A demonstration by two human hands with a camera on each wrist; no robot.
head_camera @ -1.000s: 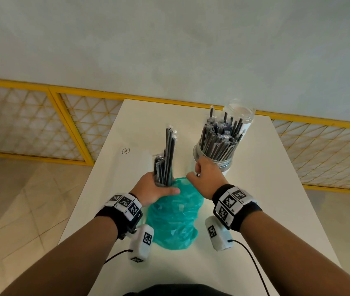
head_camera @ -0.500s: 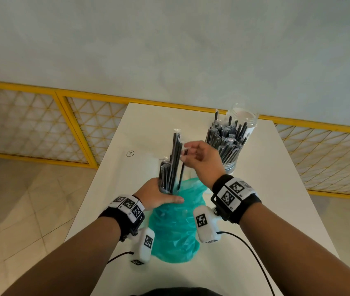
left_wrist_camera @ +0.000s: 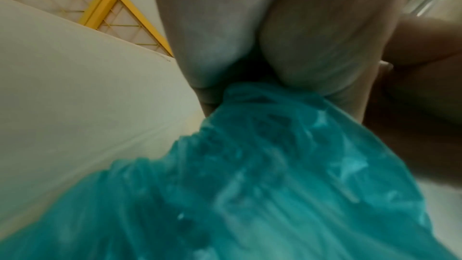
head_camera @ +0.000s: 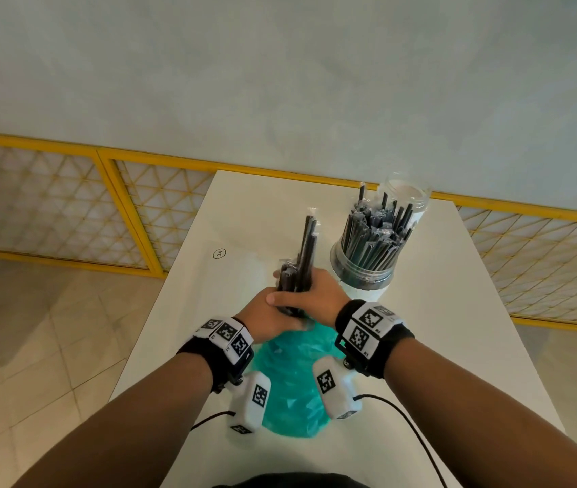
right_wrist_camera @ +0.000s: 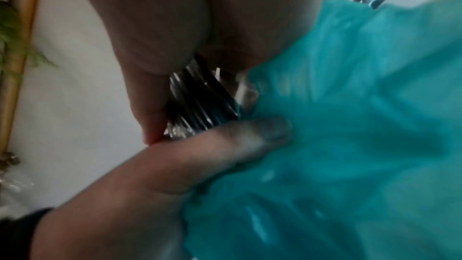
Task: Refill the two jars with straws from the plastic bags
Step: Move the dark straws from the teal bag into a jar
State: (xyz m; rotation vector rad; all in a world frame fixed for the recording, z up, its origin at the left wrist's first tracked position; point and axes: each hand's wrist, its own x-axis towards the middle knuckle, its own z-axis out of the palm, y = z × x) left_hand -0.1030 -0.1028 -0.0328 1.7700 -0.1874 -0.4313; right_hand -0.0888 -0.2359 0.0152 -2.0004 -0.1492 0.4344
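A teal plastic bag (head_camera: pixel 294 385) stands on the white table (head_camera: pixel 449 311) with a bundle of wrapped black straws (head_camera: pixel 306 248) sticking up out of its mouth. My left hand (head_camera: pixel 267 313) grips the bag's neck around the straws. My right hand (head_camera: pixel 302 294) is curled round the bundle just above the left hand. In the right wrist view the straws (right_wrist_camera: pixel 200 102) show between palm and thumb, against the bag (right_wrist_camera: pixel 350 126). The left wrist view shows the bag (left_wrist_camera: pixel 250 175) gathered under my palm. A clear jar (head_camera: pixel 364 272) packed with straws stands to the right, and an empty clear jar (head_camera: pixel 408 191) behind it.
A yellow-framed lattice railing (head_camera: pixel 132 213) runs behind and to both sides of the table, with tiled floor (head_camera: pixel 33 346) on the left. A small round sticker (head_camera: pixel 219 253) marks the table left of the straws. The table's edges lie close on both sides.
Half a second ago my right hand was up near the straw tips. It has come down and wrapped round the bundle just above the left hand, which still holds the bag's neck.
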